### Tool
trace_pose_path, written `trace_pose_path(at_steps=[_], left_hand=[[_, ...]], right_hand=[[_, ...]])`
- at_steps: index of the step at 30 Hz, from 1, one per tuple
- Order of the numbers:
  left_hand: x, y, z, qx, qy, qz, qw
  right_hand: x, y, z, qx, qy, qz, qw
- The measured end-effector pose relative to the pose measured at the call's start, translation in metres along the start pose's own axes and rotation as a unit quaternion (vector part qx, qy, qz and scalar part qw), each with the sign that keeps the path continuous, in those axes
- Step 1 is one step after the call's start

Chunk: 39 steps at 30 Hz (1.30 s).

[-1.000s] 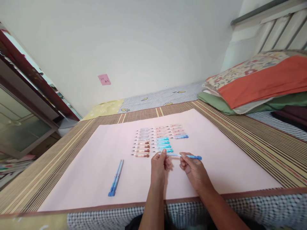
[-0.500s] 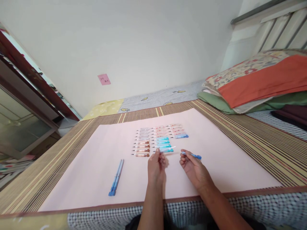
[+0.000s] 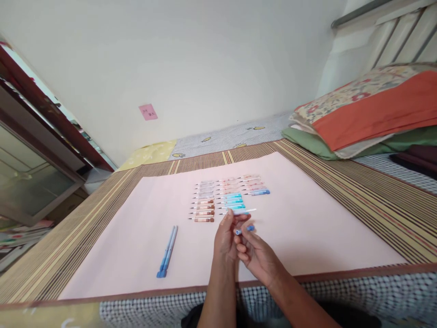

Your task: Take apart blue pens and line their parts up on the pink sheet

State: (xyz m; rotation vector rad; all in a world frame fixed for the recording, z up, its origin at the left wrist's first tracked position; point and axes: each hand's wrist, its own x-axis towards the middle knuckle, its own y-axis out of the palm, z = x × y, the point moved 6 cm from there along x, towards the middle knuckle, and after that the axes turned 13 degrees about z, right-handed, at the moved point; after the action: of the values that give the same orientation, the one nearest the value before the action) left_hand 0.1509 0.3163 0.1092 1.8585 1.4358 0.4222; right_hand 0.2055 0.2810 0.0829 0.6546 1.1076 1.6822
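My left hand [image 3: 225, 234] pinches a slim, pale pen piece [image 3: 241, 211] between thumb and fingers; its whitish narrow end points right. Close beside it, my right hand [image 3: 261, 259] is closed on a blue pen part [image 3: 238, 232], whose round open end faces left. Beyond the hands lie pens in rows, tips to the left: brown pens [image 3: 204, 213], turquoise pens [image 3: 234, 201], pale grey pens [image 3: 206, 187], pink-red patterned pens [image 3: 254, 186] and one blue pen [image 3: 261, 192]. Two long blue pens [image 3: 167, 250] lie side by side to the left of my hands.
Everything lies on a pale pink sheet [image 3: 116, 246] over a striped mat [image 3: 99, 214]. At the right, folded bedding with an orange band [image 3: 378, 109] is stacked. A white wall with a pink note [image 3: 148, 112] stands behind, and a glass-fronted cabinet [image 3: 30, 173] at the left.
My right hand has moved left with the blue pen part, up close to my left hand. The left hand has shifted slightly right, still pinching the pale piece.
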Motion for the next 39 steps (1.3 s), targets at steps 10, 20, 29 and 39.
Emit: trace_pose_path(at_steps=[10,20,29,39], left_hand=[[0.004,0.009,0.009,0.056,-0.003,0.078,0.995],[0.009,0.004,0.005,0.026,0.023,0.065,0.997],[0.011,0.003,0.000,0.031,0.039,0.044,0.998],[0.011,0.000,-0.004,0.045,0.063,0.016,0.997]], right_hand=[[-0.004,0.000,-0.002,-0.098,0.077,0.013,0.992],[-0.012,0.011,0.006,-0.313,0.079,0.100,0.941],[-0.055,0.067,0.120,-0.732,-0.409,-0.065,0.540],[-0.039,0.024,0.124,-0.782,-0.248,-0.096,0.564]])
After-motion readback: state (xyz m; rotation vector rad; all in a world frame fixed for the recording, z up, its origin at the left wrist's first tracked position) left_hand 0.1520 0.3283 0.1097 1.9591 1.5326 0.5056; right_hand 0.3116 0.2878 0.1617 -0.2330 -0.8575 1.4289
